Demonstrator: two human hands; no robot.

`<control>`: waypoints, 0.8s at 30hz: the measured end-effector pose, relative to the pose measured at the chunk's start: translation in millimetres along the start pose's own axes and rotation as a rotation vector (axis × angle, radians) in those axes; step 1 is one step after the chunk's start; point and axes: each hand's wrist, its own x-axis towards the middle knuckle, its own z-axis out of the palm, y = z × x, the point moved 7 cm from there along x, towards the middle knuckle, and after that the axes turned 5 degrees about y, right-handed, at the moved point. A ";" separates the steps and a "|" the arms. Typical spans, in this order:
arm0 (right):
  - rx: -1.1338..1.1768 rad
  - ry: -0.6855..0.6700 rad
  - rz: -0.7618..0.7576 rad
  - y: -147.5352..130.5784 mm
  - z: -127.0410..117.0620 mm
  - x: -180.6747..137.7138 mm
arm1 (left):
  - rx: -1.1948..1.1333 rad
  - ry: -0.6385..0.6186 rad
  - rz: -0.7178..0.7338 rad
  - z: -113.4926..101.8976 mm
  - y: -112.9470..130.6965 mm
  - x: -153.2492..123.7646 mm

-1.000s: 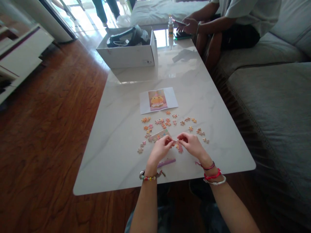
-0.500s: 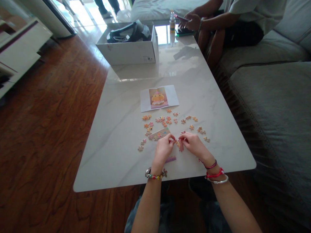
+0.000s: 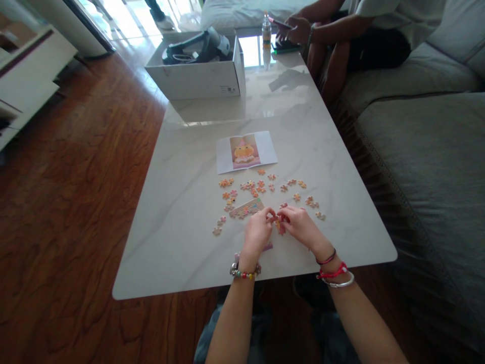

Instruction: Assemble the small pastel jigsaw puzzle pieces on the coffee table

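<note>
Both my hands meet low over the near half of the white table. My left hand [image 3: 257, 231] is closed in a pinch, its fingertips at a small pinkish puzzle piece. Right beside it, my right hand [image 3: 302, 226] pinches at the same spot, fingertips nearly touching the left ones and partly covering what they hold. Below the right fingers lies a small joined pink and yellow puzzle section [image 3: 281, 229]. A larger joined section [image 3: 247, 208] lies left of my left hand. A purple strip of puzzle [image 3: 268, 246] shows partly behind my left wrist.
Several loose puzzle pieces [image 3: 260, 190] lie spread beyond my hands. Behind them is a folded reference picture [image 3: 244, 150]. Farther back stand a white box [image 3: 200, 83] holding a dark device and a bottle [image 3: 267, 36]. A person holding a phone sits at the right on the sofa [image 3: 424, 136].
My left hand has shifted slightly right, bringing its fingertips closer to the right hand's. It now covers more of the purple strip. The whole view has moved a little.
</note>
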 end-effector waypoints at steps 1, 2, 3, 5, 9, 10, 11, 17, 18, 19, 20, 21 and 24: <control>-0.003 0.001 0.000 0.1 -0.1 0.0 | 0.035 0.012 0.002 0.1 1.0 -0.2; -0.005 0.003 0.000 0.3 -0.1 0.0 | 0.064 0.025 0.003 -0.3 1.9 -0.3; -0.006 0.003 -0.002 0.3 0.0 0.0 | 0.087 0.036 0.002 -0.9 2.5 -0.4; -0.009 0.001 -0.002 0.7 0.4 -0.1 | 0.128 0.048 -0.005 -2.3 3.3 -0.6; -0.025 -0.001 -0.002 1.4 0.9 -0.6 | 0.201 0.056 0.006 -3.7 5.6 -1.3; -0.031 0.000 -0.005 1.4 0.9 -0.7 | 0.218 0.057 0.012 -3.7 6.3 -1.6; -0.037 0.000 -0.009 1.3 0.9 -0.9 | 0.232 0.055 0.018 -3.4 7.1 -2.0; -0.072 -0.019 -0.015 0.8 1.1 -1.3 | 0.284 0.024 0.031 -0.7 9.7 -2.9; -0.079 -0.028 -0.016 0.6 1.5 -1.3 | 0.286 0.026 0.030 -0.8 10.0 -2.8; -0.087 -0.039 -0.017 0.4 1.9 -1.4 | 0.286 0.028 0.027 -1.0 10.0 -2.7; -0.097 -0.052 -0.020 0.0 2.4 -1.5 | 0.285 0.029 0.019 -1.3 9.7 -2.6; -0.110 -0.064 -0.021 -0.5 2.8 -1.7 | 0.282 0.029 0.008 -1.4 9.1 -2.5; -0.175 -0.098 -0.035 -4.3 3.1 -3.2 | 0.257 0.024 -0.018 -1.1 6.6 -1.9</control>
